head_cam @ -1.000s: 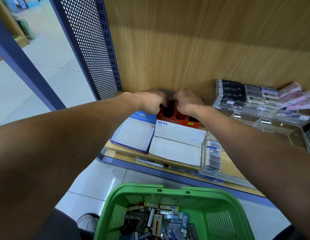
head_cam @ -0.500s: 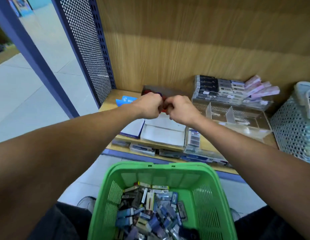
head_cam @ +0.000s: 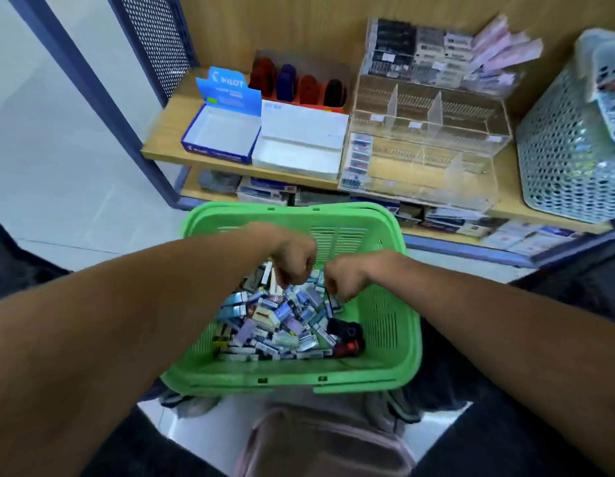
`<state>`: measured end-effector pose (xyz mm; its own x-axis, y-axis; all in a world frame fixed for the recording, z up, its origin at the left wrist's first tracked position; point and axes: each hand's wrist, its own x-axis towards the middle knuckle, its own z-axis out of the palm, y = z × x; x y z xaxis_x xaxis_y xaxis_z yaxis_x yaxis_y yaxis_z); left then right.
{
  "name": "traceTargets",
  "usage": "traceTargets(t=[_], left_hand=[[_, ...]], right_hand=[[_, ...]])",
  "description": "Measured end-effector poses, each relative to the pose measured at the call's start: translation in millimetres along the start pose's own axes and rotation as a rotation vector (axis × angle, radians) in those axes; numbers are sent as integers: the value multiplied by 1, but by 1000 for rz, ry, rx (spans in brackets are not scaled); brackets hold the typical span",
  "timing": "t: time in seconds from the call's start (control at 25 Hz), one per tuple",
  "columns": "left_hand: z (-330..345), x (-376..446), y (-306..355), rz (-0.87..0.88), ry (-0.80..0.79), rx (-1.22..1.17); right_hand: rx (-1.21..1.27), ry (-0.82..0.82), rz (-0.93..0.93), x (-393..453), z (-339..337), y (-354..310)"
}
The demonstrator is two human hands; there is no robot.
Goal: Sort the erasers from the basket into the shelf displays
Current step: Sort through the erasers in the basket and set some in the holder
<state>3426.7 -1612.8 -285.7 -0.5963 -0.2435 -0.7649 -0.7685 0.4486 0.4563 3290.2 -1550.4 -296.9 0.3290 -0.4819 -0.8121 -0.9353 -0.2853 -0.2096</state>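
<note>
At far left a blue perforated shelf upright borders the wooden shelf. On the shelf, an open blue Pilot box sits at the left, its white inside bare, and just beside it stands an open white box. Behind these two is a red holder with red, blue and black pieces upright in its slots. Further right a clear acrylic display with dividers holds one column of small erasers along its left edge, and dark and pink packs are stacked at its back. A pale mesh basket stands at the far right of the shelf.

Below, the green basket holds a loose pile of erasers in mixed sleeves, with a dark red-and-black object at the pile's right edge. Both hands reach into the basket over the far end of the pile. The left hand has its fingers curled downward among the erasers; whether its grip holds one cannot be told. The right hand, just beside it, is likewise curled with fingertips at the pile, its grip also unclear through the blur.
</note>
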Motion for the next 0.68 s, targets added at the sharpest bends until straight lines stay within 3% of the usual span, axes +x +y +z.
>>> traceTargets(t=[0.32, 0.52, 0.68], left_hand=[[86, 69, 17, 14, -189, -32], [108, 88, -20, -25, -191, -83], [109, 91, -38, -32, -144, -194]], right_hand=[[-78, -267, 217, 57, 89, 17], [-125, -136, 117, 64, 110, 8], [165, -264, 151, 72, 96, 19]])
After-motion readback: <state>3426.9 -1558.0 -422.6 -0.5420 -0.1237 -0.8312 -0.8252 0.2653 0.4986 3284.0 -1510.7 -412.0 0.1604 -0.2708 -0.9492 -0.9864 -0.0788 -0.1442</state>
